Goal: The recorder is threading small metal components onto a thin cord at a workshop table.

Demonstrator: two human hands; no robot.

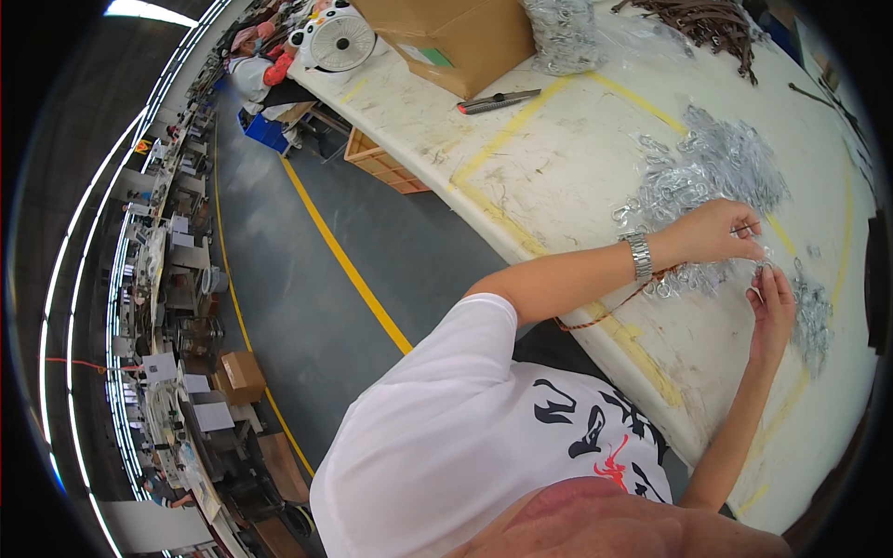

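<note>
A large heap of small silver metal hooks (712,167) lies on the pale tabletop, next to my hands. My left hand (712,231), with a metal-band watch (638,256) at its wrist, reaches over the heap's near edge. Its fingers pinch a thin dark piece (741,228), too small to name. Just below it, my right hand (772,307) has its fingertips closed on a small silver metal piece (765,266). A reddish-brown braided cord (605,316) passes under my left wrist toward the table edge. A smaller pile of silver hooks (811,316) lies right of my right hand.
A red-and-black utility knife (499,101) lies before a cardboard box (456,37). A bag of silver parts (563,37), brown straps (712,26) and a white fan (341,43) stand along the far side. Yellow tape (512,126) marks the tabletop. An orange crate (377,163) sits beside the table.
</note>
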